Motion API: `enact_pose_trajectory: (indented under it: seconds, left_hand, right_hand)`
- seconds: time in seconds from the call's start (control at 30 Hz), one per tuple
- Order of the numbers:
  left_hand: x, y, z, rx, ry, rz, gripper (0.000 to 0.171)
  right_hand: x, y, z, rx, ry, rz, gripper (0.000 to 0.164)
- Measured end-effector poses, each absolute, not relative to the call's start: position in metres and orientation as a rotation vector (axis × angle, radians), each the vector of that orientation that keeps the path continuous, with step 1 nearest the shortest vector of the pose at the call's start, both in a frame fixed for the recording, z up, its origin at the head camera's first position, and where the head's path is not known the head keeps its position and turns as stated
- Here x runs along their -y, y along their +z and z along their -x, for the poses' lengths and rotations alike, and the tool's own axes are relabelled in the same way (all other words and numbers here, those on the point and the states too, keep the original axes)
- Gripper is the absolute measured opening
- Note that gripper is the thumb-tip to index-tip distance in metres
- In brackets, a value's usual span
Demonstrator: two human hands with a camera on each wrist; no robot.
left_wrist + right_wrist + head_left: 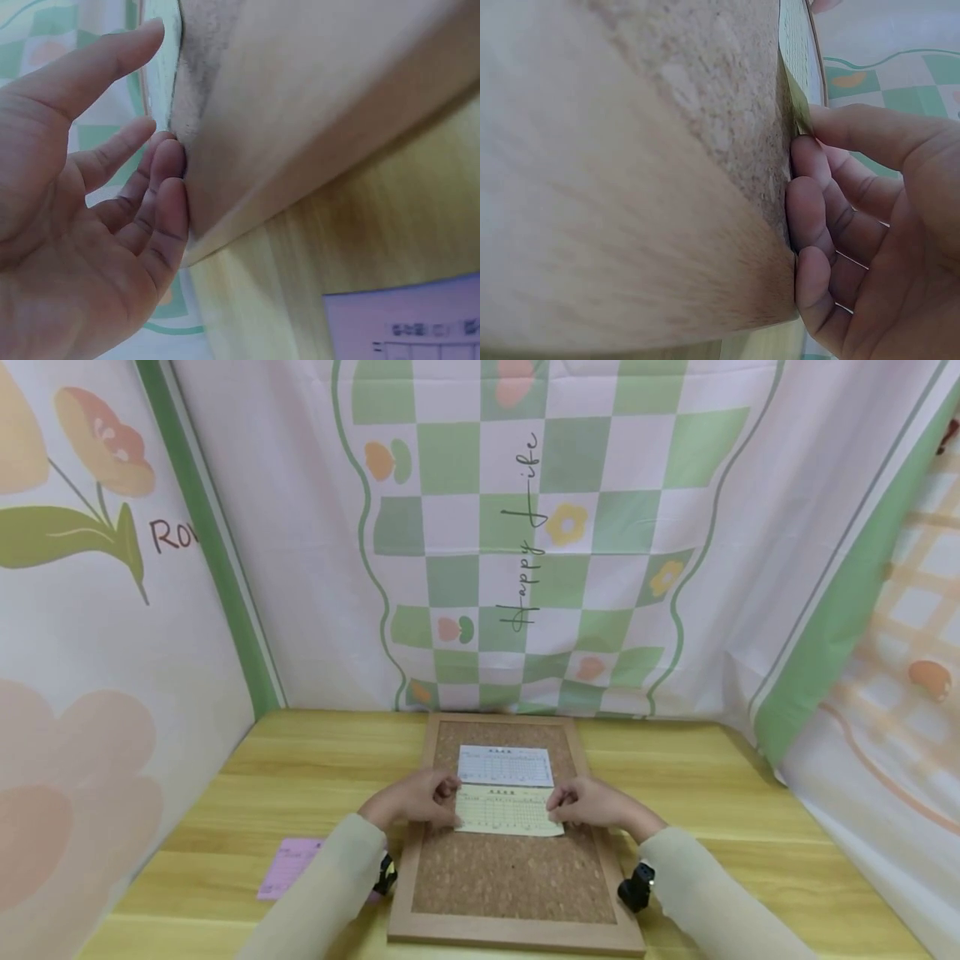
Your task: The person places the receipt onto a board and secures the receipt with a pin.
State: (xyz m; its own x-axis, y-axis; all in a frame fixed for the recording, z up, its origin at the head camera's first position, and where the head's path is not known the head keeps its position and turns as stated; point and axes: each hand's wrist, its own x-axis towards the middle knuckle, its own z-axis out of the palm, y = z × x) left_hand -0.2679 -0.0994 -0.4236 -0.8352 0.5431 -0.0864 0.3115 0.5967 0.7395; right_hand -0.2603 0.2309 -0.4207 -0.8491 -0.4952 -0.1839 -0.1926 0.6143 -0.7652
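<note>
Head view shows the yellow slip [506,811] lying on the corkboard [517,877], just below the blue slip [504,766]; whether their facing edges touch is too small to tell. The right hand [596,803] pinches the yellow slip's right edge between thumb and forefinger, and in the right wrist view a corner [799,105] bends up off the cork. The left hand [420,795] is loose at the opposite edge, thumb stretched out and well apart from the fingers, grasping nothing. The step looks like squaring the yellow slip under the blue one. To do it well, line up the top edge first, nudging with light fingertips rather than pulling, since thin paper would likely crease or skew. The raised corner probably wants smoothing down before letting go, with the left thumb pressing lightly so the slip cannot swing. Sleeves should stay clear of the purple slip [288,867] on the table [315,760].
</note>
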Motion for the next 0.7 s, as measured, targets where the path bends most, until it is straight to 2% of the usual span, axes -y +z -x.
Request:
enact_pose_trajectory:
  seconds: [0.7]
  left_hand:
    - [0.0989,-0.4292,0.2724,-2.529,1.045,-0.732,0.068]
  right_hand:
    - [-0.2299,-0.4206,0.2592,-2.445,-1.140,0.532,0.014]
